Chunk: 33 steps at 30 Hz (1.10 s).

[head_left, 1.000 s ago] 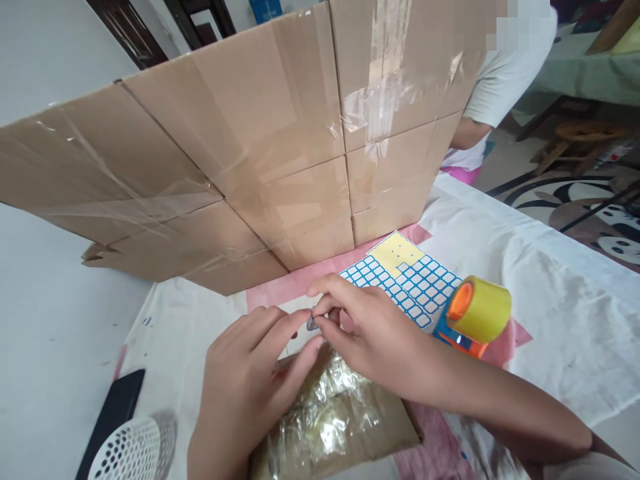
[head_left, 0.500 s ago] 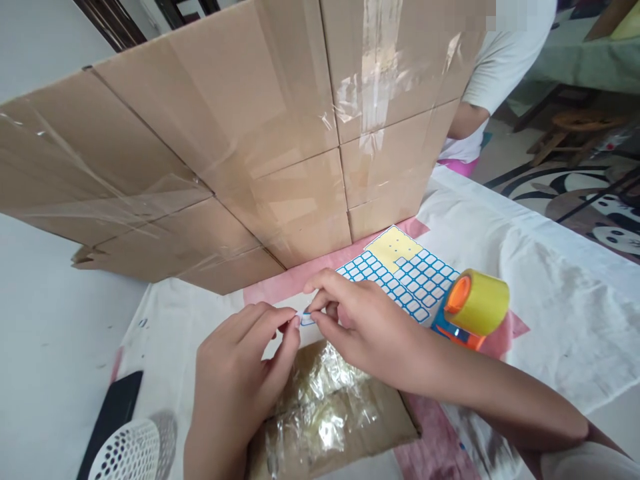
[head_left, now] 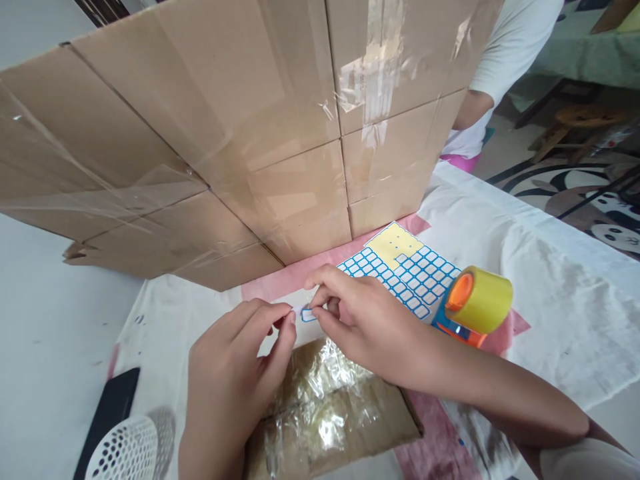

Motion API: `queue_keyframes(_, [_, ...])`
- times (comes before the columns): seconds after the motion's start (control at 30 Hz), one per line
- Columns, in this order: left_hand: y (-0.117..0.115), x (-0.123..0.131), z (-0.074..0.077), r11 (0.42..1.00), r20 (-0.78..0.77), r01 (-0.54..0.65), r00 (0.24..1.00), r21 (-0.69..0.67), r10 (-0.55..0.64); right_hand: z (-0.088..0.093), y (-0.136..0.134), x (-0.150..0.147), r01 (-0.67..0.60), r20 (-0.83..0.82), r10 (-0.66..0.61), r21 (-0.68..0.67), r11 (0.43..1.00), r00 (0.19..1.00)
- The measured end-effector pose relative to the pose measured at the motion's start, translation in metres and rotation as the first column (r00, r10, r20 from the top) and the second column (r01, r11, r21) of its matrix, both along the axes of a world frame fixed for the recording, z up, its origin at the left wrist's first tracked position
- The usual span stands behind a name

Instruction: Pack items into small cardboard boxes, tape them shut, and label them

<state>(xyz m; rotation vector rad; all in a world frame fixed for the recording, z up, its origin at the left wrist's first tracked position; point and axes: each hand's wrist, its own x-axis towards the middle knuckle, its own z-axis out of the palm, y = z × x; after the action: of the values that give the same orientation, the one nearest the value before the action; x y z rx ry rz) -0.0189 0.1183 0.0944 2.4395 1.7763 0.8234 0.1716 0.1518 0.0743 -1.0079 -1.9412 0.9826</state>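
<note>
Between my two hands, over the taped cardboard piece [head_left: 345,407], is a small white sticker label [head_left: 308,315] with a blue border. My right hand [head_left: 357,313] pinches its right end between thumb and forefinger. My left hand [head_left: 240,367] is closed in a pinch at a whitish edge on its left side; where that edge joins the label is hard to make out. Behind my right hand lies a sheet of blue-bordered labels [head_left: 425,277], with a bare yellow area where labels are gone. A tape dispenser with a yellow roll [head_left: 485,300] rests beside the sheet.
A large taped cardboard box [head_left: 295,193] stands across the back of the cloth-covered table [head_left: 555,300]. At the lower left are a white perforated basket [head_left: 125,450] and a dark flat object [head_left: 107,417]. Another person's white sleeve [head_left: 515,53] shows behind the box.
My left hand has moved slightly left, away from my right fingertips. More of the blue-bordered label and a whitish edge now show between them. The camera view has shifted a little.
</note>
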Motion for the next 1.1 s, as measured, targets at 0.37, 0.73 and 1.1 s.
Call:
queue_keyframes(0.37, [-0.004,0.006,0.005,0.997,0.034,-0.055,0.998,-0.052,0.057,-0.011,0.023,0.009,0.238,0.528,-0.397,0.345,0.908,0.751])
queue_keyframes(0.73, [-0.002,0.003,0.006,0.991,0.053,0.066,0.997,-0.117,-0.060,-0.045,0.055,0.012,0.003,0.844,0.026,-0.033,0.999,0.536])
queue_keyframes(1.1, [0.003,-0.001,0.001,0.987,0.057,0.125,0.991,-0.105,-0.120,-0.065,0.072,0.002,0.205,0.899,0.122,-0.225,0.952,0.420])
